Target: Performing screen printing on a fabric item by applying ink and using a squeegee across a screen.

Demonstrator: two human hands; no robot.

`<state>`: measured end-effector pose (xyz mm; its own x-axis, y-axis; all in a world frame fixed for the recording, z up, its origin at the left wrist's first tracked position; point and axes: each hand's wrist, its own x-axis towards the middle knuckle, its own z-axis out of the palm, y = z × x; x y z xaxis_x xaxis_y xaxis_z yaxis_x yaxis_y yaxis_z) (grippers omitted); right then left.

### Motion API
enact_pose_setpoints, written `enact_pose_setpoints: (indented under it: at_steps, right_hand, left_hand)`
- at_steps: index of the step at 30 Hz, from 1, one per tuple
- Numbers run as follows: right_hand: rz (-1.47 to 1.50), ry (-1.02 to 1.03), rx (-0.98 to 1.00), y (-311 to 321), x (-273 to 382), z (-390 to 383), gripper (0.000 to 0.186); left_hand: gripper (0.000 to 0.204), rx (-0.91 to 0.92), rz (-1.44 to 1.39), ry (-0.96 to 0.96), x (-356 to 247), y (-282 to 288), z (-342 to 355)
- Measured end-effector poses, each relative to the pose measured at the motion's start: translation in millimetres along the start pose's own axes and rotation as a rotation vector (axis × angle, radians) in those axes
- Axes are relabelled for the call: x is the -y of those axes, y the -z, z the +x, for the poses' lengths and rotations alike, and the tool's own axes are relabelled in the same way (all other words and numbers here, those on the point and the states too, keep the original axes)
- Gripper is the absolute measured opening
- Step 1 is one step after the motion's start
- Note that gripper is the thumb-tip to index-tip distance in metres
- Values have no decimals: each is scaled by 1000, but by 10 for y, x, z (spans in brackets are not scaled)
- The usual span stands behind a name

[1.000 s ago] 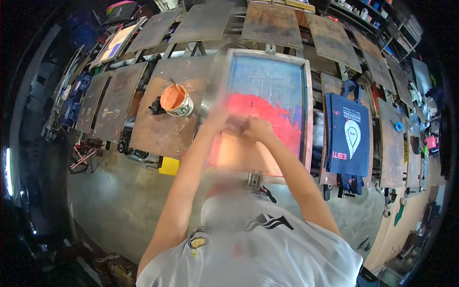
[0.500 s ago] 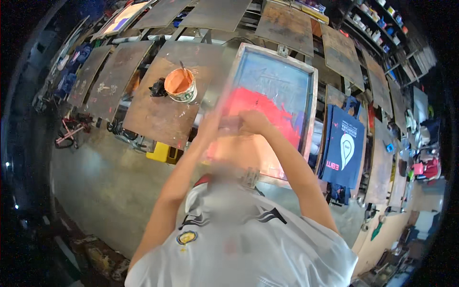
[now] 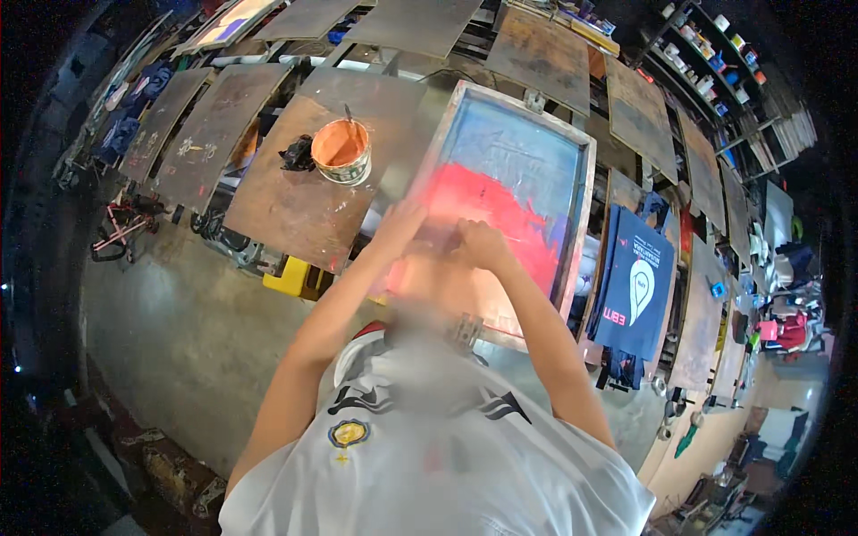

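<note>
- Slightly nearer your chest than half a second earlier, your right hand [image 3: 483,243] gripped one end of a blurred bar [image 3: 438,237].
- Your left hand [image 3: 402,223] curled at its other end; blur left its hold impossible to tell.
- Beneath both hands lay a framed screen [image 3: 582,205], red ink [image 3: 500,205] spreading beyond them.
- Left of them stood an orange-filled tub [image 3: 355,173]; right, dark blue bags [image 3: 630,313].

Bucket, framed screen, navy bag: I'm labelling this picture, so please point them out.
Bucket [image 3: 349,171], head view: outer wall.
Framed screen [image 3: 518,150], head view: blue upper mesh.
Navy bag [image 3: 636,284], head view: printed front.
</note>
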<state>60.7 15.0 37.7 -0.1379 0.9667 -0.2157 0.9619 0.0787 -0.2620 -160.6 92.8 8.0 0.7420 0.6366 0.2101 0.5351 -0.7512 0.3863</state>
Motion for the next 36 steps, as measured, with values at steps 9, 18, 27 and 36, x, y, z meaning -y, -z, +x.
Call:
enact_pose_setpoints:
  at_steps: [9,18,27,36]
  right_hand:
    - [-1,-36,-54,-133,-65,-105,55]
    - [3,-92,10,17,-96,-93,55]
    - [11,-119,15,6,319,-122,51]
    - [30,-147,-58,-67,-86,-217,52]
  left_hand:
    - [59,44,-64,-31,10,-78,93]
    - [59,49,-98,-84,12,-79,250]
    - [62,21,-105,-99,212,-28,-84]
    - [55,-10,-99,-228,79,-189,327]
